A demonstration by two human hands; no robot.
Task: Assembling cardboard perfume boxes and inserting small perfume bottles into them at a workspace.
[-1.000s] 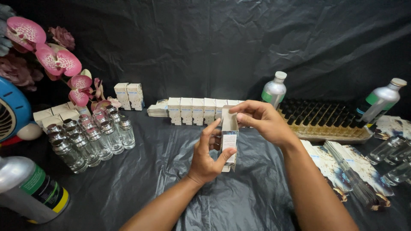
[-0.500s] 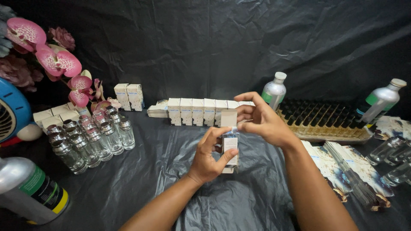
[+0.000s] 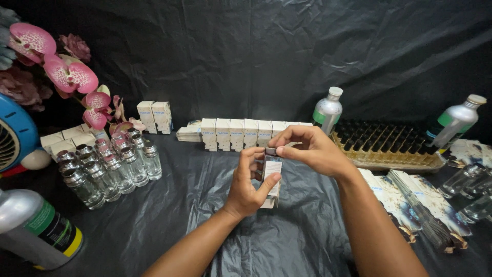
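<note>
Head view looks down on a worktop covered in crinkled black plastic sheet, with the same sheet hung behind its far edge. Pink artificial orchids rise at the far left corner, above a blue fan at the left edge. A large silver bottle with a green label lies at the near left corner. A tray of dark-capped vials sits toward the far right, flanked by two upright silver bottles. Flat printed cartons fan out along the right edge. A cluster of clear glass bottles with silver caps stands left of centre, and a row of small white boxes lines the far edge. In the middle, just above the sheet, the left hand has its grip clamped around a small white box, held upright. The right hand pinches shut on the box's top end
</note>
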